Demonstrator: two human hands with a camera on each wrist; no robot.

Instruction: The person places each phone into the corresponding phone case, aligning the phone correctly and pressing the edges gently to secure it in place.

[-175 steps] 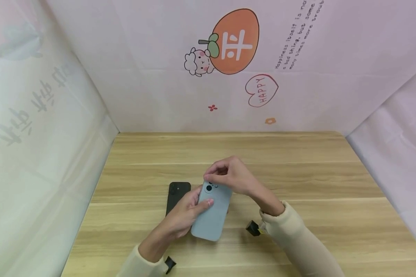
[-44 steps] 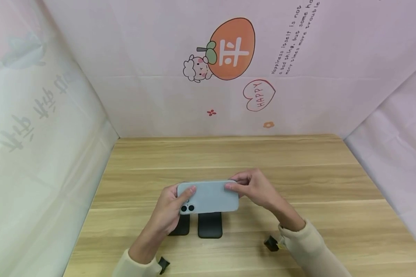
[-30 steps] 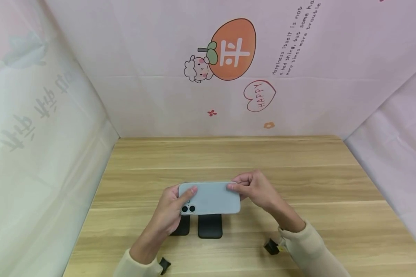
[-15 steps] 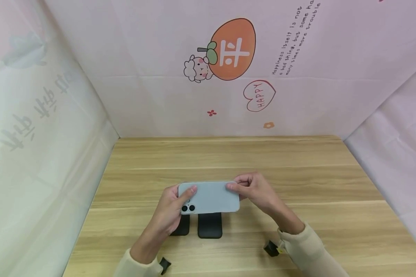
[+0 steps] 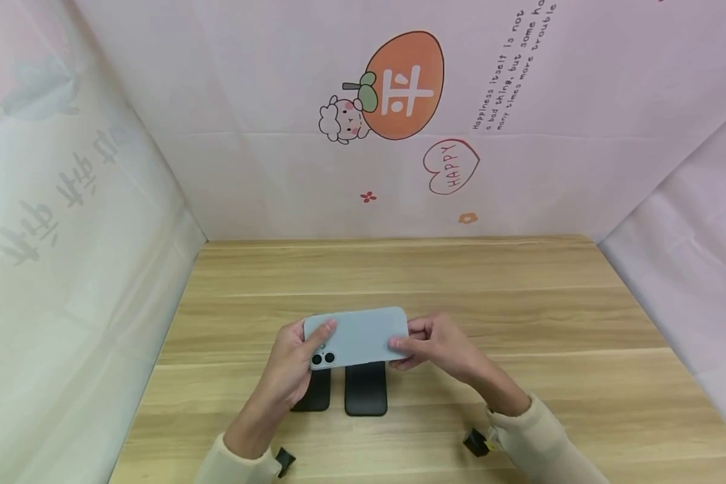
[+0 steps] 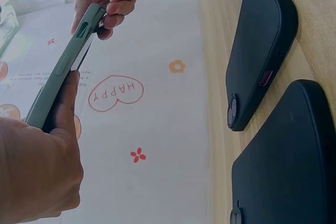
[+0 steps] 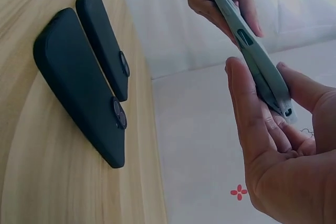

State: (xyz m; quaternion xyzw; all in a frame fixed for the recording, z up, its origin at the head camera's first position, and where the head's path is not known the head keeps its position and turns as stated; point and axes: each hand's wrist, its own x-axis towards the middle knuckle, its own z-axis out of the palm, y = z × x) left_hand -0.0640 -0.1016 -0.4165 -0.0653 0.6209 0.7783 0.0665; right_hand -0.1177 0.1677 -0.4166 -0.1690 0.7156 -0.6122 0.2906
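Observation:
A light blue phone case (image 5: 363, 339), two camera rings at its left end, is held sideways in the air between both hands. My left hand (image 5: 287, 363) grips the left end, thumb across the back. The right hand (image 5: 438, 344) pinches the other end between thumb and fingers. In the left wrist view, a gap shows between the case (image 6: 62, 64) and a thin dark phone-like body inside it, near the right hand's end. From the right wrist, the case's edge (image 7: 254, 53) also stands slightly apart from that dark body at this end.
Below the case, two black phones lie side by side on the wooden table (image 5: 520, 302): one at left (image 5: 316, 395), partly behind the left hand, another phone at right (image 5: 366, 393). Printed cloth walls (image 5: 266, 168) enclose the back and sides.
Earlier the case stood upright, one black phone visible; since then it has turned sideways. In the last half second its right end tilted up and the right hand's grip shifted lower along that end.

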